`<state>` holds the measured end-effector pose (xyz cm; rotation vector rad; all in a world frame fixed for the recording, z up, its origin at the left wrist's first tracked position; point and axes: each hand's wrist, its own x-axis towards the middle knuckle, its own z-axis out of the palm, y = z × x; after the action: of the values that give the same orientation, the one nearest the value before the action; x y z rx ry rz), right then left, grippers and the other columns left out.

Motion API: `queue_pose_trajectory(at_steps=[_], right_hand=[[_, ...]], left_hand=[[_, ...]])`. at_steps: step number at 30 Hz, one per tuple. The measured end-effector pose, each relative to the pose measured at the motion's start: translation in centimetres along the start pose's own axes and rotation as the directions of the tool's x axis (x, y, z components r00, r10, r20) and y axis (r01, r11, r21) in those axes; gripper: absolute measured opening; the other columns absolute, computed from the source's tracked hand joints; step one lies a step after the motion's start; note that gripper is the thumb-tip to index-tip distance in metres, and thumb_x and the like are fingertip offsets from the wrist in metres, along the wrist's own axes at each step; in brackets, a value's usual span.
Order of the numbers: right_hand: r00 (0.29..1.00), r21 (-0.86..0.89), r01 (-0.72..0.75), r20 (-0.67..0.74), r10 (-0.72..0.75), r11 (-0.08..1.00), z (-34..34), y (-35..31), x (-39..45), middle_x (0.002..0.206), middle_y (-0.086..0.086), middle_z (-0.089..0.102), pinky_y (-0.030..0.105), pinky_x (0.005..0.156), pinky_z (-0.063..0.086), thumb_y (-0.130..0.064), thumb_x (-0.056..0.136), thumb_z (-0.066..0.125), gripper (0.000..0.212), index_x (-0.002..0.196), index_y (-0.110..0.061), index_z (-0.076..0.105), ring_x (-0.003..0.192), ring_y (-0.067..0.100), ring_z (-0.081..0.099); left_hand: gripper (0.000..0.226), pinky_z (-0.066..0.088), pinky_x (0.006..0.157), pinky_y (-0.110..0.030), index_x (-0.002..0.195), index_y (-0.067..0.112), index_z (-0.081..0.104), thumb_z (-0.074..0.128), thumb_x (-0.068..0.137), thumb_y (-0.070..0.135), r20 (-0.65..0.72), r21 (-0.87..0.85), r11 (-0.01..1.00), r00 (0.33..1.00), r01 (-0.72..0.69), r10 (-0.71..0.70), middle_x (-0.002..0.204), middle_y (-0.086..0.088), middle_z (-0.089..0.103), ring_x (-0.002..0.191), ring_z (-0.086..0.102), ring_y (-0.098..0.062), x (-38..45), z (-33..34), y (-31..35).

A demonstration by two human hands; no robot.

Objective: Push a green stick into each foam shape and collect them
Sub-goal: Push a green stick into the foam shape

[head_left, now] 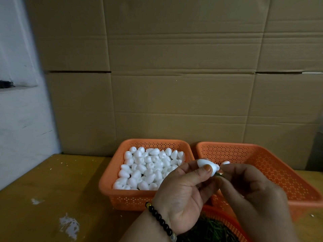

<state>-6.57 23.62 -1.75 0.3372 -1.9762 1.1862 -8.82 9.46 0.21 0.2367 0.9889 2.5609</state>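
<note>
Two hands at lower centre, over orange baskets.
Left hand [181, 191] pinches a foam shape [207, 167]; right hand [248, 187] pinches a stick [218, 174] at its base.

No legible text, seemingly, anywhere.
</note>
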Motion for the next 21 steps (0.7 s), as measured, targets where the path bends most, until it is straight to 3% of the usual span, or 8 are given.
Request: queue_pose_trajectory(at_steps=[3,6,9,12,14,17,21], right_hand=[[0.999,0.049,-0.048,0.023,0.047,0.998,0.1,0.3,0.0,0.078,-0.015,0.069,0.004,0.065,0.048,0.000,0.061,0.085,0.051,0.089,-0.037,0.064,0.070,-0.004,0.067],[1.000,0.034,-0.004,0.027,0.003,0.999,0.1,0.1,0.1,0.083,-0.009,0.068,0.007,0.068,0.050,-0.007,0.060,0.087,0.054,0.096,-0.039,0.061,0.075,-0.002,0.067],[0.995,-0.066,0.097,0.035,-0.095,0.993,0.0,-0.5,0.3,0.092,-0.014,0.061,0.014,0.072,0.051,-0.030,0.067,0.082,0.041,0.101,-0.037,0.060,0.085,0.001,0.063],[0.987,-0.110,0.158,0.043,-0.154,0.981,0.0,-0.4,0.3,0.093,-0.017,0.060,0.021,0.070,0.050,-0.031,0.074,0.079,0.029,0.098,-0.032,0.063,0.084,0.003,0.062],[0.982,-0.133,0.185,0.051,-0.180,0.974,0.1,-0.4,0.4,0.092,-0.020,0.061,0.017,0.068,0.049,-0.026,0.074,0.078,0.023,0.092,-0.032,0.065,0.084,0.000,0.062],[0.987,-0.178,0.156,0.052,-0.149,0.972,0.0,0.0,0.5,0.088,-0.018,0.064,0.017,0.067,0.046,-0.021,0.072,0.080,0.021,0.086,-0.029,0.066,0.082,0.001,0.061],[0.997,-0.226,0.055,0.061,-0.043,0.973,-1.2,0.4,1.1,0.081,-0.016,0.067,0.027,0.064,0.049,-0.028,0.076,0.078,0.021,0.088,-0.032,0.062,0.077,0.005,0.063]], left_hand=[[0.024,0.058,0.063,-0.031,0.089,0.000,0.069,0.071,0.065,-0.002,-0.008,-0.001,1.000,1.000,0.004,-0.004,0.084,-0.018,0.068,0.071,0.068,-0.022,0.1,-0.3,0.0],[0.022,0.058,0.065,-0.032,0.090,0.000,0.070,0.071,0.068,0.000,0.012,0.006,1.000,1.000,0.023,-0.023,0.087,-0.020,0.068,0.075,0.067,-0.025,0.2,-0.4,-0.1],[0.018,0.057,0.064,-0.033,0.088,0.000,0.071,0.070,0.070,0.000,0.035,0.032,0.999,0.999,0.037,-0.038,0.085,-0.020,0.067,0.075,0.066,-0.027,0.0,-0.3,-0.4],[0.025,0.057,0.074,-0.036,0.096,-0.002,0.067,0.073,0.071,0.001,0.053,0.090,0.995,0.998,0.037,-0.042,0.094,-0.022,0.065,0.086,0.063,-0.032,0.0,-0.2,-0.9],[0.037,0.053,0.084,-0.039,0.107,-0.007,0.061,0.072,0.073,0.002,0.050,0.140,0.989,0.997,0.048,-0.055,0.109,-0.026,0.063,0.099,0.060,-0.034,0.1,-0.3,-1.3],[0.051,0.050,0.093,-0.042,0.121,-0.012,0.054,0.071,0.075,0.000,0.020,0.179,0.982,0.998,0.053,-0.058,0.123,-0.029,0.060,0.107,0.059,-0.035,0.3,-0.3,-1.8],[0.059,0.057,0.081,-0.043,0.122,-0.002,0.055,0.077,0.068,0.006,-0.075,0.201,0.979,0.997,0.044,-0.030,0.119,-0.024,0.063,0.096,0.065,-0.030,0.5,-0.3,-2.3]])
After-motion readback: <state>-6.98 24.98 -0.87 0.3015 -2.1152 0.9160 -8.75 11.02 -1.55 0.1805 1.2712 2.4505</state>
